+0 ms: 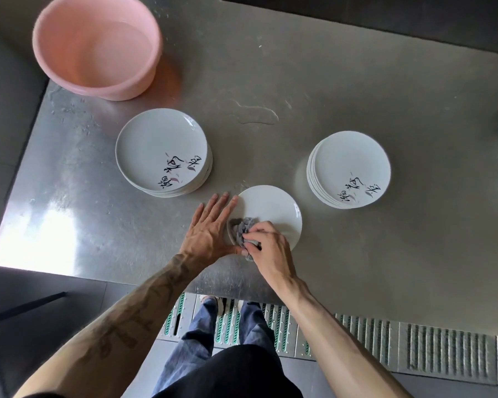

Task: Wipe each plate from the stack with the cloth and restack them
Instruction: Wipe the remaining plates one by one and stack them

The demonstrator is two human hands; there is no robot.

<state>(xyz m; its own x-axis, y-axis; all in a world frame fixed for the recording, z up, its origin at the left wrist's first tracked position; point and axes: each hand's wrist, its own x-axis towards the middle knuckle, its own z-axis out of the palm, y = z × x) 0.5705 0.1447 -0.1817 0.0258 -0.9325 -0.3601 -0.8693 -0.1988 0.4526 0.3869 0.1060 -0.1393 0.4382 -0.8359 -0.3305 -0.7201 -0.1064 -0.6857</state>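
Steel table point(357, 90): right hand point(266, 248) rubs cloth point(243, 226) on plate point(270, 208)

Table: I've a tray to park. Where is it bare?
Bare steel: right of the pink basin beyond the puddle, and the near left corner before the left stack. Crowded: the near middle, where left hand and right hand with the cloth work the plate.

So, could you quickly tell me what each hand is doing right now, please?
Left hand: open, flat at the edge of the single plate.
Right hand: gripping the grey cloth on that plate.
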